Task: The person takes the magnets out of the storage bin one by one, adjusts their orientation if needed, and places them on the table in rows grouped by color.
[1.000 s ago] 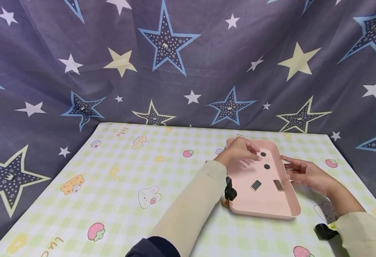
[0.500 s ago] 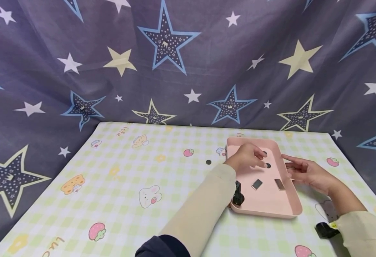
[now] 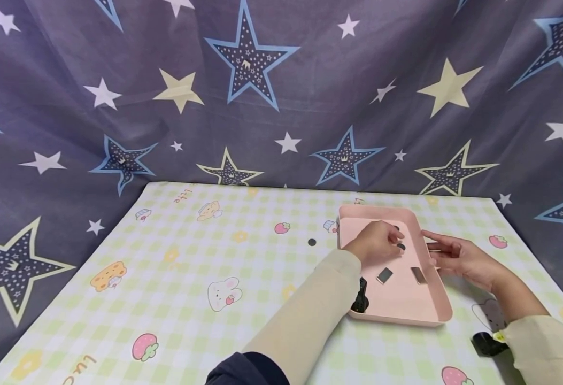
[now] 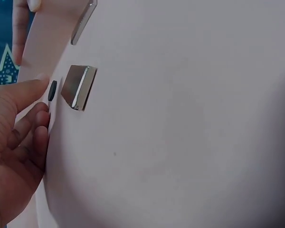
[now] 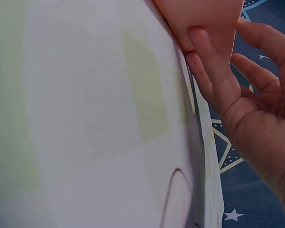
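Observation:
A pink tray (image 3: 396, 315) stands at the right of the table. My left hand (image 3: 376, 240) reaches into it, thumb and fingertips apart at a small black disc (image 3: 401, 246). In the left wrist view, the disc (image 4: 52, 90) shows just beyond the gap between thumb (image 4: 31, 91) and fingers. A second black disc (image 3: 396, 228) is partly hidden by the fingers. Two shiny rectangular metal pieces (image 3: 384, 275) lie on the tray floor, the other piece (image 3: 418, 275) by the right wall. My right hand (image 3: 464, 262) rests its extended fingers against the tray's outer right wall.
Left of the tray a further black disc (image 3: 312, 242) lies on the checked tablecloth (image 3: 185, 299). A dark star-printed curtain (image 3: 281, 101) hangs behind the table. Black cameras sit at both wrists, the left one (image 3: 360, 297) over the tray's near left side.
My left hand has moved right and slightly nearer inside the tray, down to the nearer disc. The disc on the tablecloth has come into view. My right hand has stayed at the tray wall.

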`<state>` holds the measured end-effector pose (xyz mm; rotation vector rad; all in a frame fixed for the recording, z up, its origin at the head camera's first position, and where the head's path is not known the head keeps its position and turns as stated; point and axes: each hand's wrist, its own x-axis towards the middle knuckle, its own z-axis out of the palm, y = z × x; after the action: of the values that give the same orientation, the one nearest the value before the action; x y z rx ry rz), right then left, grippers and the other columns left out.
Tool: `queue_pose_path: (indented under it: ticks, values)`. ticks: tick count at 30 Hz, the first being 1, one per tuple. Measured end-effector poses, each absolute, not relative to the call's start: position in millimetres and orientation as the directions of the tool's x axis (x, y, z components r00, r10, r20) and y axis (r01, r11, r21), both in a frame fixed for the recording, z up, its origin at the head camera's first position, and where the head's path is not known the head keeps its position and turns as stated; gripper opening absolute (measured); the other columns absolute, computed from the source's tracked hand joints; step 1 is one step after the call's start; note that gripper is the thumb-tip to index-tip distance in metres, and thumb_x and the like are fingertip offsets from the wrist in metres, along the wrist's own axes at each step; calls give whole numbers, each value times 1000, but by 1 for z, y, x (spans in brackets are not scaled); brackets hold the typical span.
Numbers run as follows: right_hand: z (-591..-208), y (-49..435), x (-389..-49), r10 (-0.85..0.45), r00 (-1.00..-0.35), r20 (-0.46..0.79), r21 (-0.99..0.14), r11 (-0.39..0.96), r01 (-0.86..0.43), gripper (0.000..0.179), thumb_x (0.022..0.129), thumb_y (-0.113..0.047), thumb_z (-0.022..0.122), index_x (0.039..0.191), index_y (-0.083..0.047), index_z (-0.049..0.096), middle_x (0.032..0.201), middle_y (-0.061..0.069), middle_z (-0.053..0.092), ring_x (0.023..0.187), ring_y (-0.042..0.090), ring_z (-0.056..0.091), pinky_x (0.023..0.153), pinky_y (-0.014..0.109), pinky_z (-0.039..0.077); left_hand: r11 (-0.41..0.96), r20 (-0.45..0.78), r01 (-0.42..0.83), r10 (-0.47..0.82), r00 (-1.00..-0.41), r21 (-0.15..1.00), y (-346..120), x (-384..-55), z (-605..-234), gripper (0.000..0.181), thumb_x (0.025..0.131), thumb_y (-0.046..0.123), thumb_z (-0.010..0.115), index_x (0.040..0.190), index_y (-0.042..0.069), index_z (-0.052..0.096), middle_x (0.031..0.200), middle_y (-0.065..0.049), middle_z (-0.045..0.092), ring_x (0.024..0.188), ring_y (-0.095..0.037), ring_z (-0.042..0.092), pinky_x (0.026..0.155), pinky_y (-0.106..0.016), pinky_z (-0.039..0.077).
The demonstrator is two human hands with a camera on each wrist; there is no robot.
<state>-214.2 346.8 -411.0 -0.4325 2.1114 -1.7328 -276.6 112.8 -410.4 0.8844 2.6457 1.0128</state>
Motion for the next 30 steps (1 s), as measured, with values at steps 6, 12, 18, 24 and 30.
queue_pose_path:
  ticks: [6,12,18,24,30]
  values:
    - [-412,347,-215,-465,-882,-77,-980,196,-18,64,98,1,54,154,-3,23,125,-6,59,110,8,61,84,33,56,673,9,542,623,-782,503,118,-278,-411,29,90,26,72,119,21,72,88,15,66,72,3,50,68,-7,37]
    - [-413,348,-215,-466,-882,-68,-982,186,-22,64,97,2,54,154,-4,24,124,-8,60,110,8,61,83,32,56,689,-1,535,614,-789,489,120,-277,-411,11,89,24,73,99,26,77,80,20,63,73,5,51,70,-8,38]
    - [-413,348,-214,-470,-880,-68,-983,181,-21,64,97,2,54,154,-3,24,124,-8,61,110,8,61,84,32,55,652,-11,514,625,-781,558,119,-275,-410,3,87,18,75,90,19,74,75,16,60,70,3,52,68,-7,38]
    - [-412,349,-214,-475,-877,-65,-986,167,-17,63,97,3,54,154,-5,26,125,-7,61,111,8,61,84,32,55,573,8,495,649,-761,653,116,-273,-407,3,87,13,74,90,12,72,79,11,63,72,3,54,68,-6,40]
    - [-412,349,-214,-480,-875,-63,-989,148,-10,63,97,4,53,154,-6,28,125,-6,61,111,9,61,85,32,55,512,30,485,665,-747,709,114,-273,-407,4,89,9,71,92,10,73,82,6,66,70,2,55,67,-7,42]
